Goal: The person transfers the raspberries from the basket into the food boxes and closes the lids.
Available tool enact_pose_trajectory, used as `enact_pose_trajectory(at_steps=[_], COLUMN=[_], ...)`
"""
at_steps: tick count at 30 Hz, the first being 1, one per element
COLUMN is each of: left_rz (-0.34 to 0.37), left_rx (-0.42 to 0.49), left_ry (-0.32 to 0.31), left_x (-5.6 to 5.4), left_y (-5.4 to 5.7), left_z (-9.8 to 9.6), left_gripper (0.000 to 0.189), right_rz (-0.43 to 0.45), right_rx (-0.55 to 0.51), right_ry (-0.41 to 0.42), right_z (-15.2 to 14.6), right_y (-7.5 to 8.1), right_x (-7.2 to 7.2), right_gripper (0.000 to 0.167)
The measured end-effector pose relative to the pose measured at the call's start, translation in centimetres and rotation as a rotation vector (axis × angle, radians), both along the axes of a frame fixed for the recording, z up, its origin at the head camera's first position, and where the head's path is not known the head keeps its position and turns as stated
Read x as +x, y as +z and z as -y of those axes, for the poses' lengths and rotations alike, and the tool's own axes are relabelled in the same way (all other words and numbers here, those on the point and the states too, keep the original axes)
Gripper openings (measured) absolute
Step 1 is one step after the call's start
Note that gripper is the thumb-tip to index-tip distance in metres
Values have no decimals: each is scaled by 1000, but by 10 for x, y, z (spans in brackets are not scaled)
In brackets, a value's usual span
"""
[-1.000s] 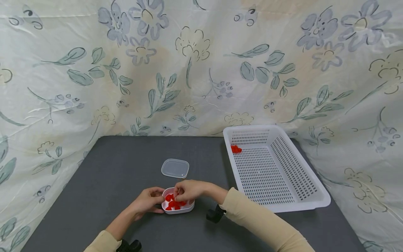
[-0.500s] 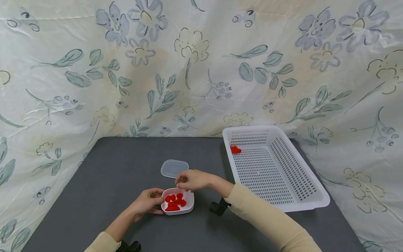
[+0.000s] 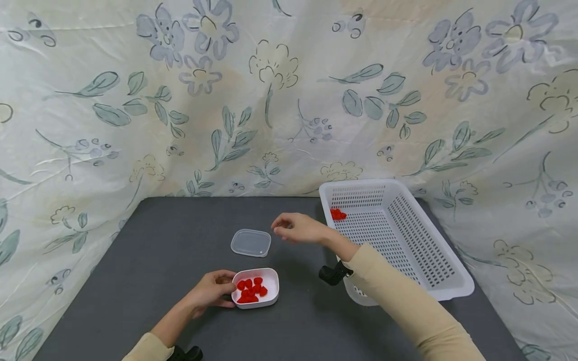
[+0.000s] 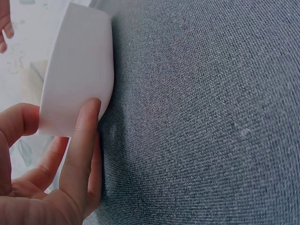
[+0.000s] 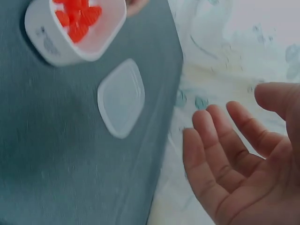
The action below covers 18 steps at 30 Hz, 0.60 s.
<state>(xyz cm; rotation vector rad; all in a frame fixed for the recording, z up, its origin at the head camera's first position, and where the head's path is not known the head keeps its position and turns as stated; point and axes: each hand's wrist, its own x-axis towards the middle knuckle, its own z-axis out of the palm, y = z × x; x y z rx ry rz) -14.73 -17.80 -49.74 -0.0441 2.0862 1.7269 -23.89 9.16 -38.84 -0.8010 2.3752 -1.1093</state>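
My left hand (image 3: 211, 292) holds the left end of a small white plastic container (image 3: 273, 296), which sits on the dark table. In the left wrist view its fingers (image 4: 82, 136) press the container's outer wall (image 4: 79, 65). Several small red pieces (image 3: 256, 289) lie inside; the right wrist view shows them as chunky red lumps (image 5: 77, 30). My right hand (image 3: 298, 228) hovers over the table between a clear lid and a basket. Its fingers (image 5: 225, 161) are loosely bent, with nothing visible between them and the thumb.
The translucent lid (image 3: 251, 243) lies flat behind the container. A large white perforated basket (image 3: 451, 260) stands at the right, partly hidden by my right sleeve. Several red pieces (image 3: 337, 214) cluster in its far left corner. A floral curtain (image 3: 289, 100) hangs behind the table.
My right hand has lifted out of the container and moved away, back and to the right, past the lid. The left hand has stayed at the container.
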Motion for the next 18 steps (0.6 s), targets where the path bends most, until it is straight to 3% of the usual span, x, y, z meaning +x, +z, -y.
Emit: enact_pose_trajectory(at_steps=[4, 10, 18], left_rz=[0, 4, 12], left_rx=[-10, -8, -26], left_ry=[2, -3, 2], left_x=[0, 1, 0], left_y=[1, 1, 0], left_z=[-1, 0, 0], left_gripper=[45, 46, 46], right_rz=[-42, -31, 43], right_rx=[-27, -76, -148], right_ry=[-96, -241, -325], right_z=[-16, -40, -73], right_y=[8, 10, 11], right_x=[-10, -29, -45], right_gripper=[26, 29, 36])
